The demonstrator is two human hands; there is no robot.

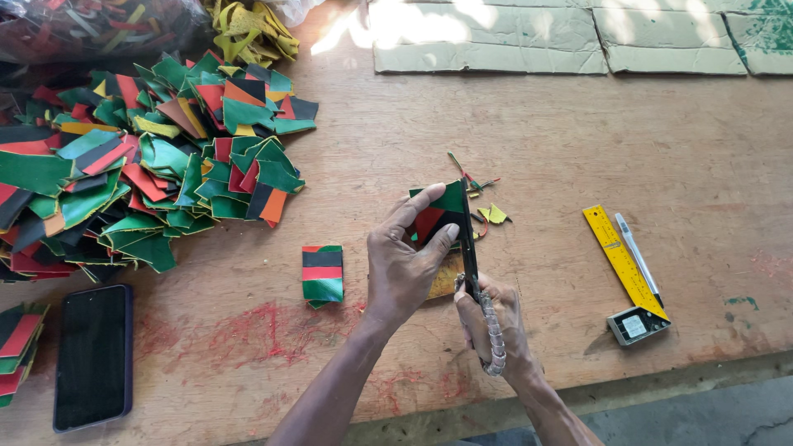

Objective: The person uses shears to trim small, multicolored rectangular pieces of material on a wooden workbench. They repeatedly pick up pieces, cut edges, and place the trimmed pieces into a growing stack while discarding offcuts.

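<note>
My left hand (405, 260) presses a small green, red and black striped piece (442, 213) flat against the wooden table (578, 165), fingers spread over it. Just to its right, my right hand (496, 322) grips a knife (470, 248) by its wrapped handle. The dark blade stands along the right edge of the piece. A few thin green, red and yellow trimmings (483, 206) lie just beyond the piece. A small stack of trimmed striped pieces (322, 272) lies to the left of my left hand.
A big heap of green, red, black and orange scraps (140, 165) fills the left of the table. A dark phone (92, 355) lies front left. A yellow square ruler (624, 264) and pen (638, 256) lie right. Cardboard sheets (537, 37) lie at the back.
</note>
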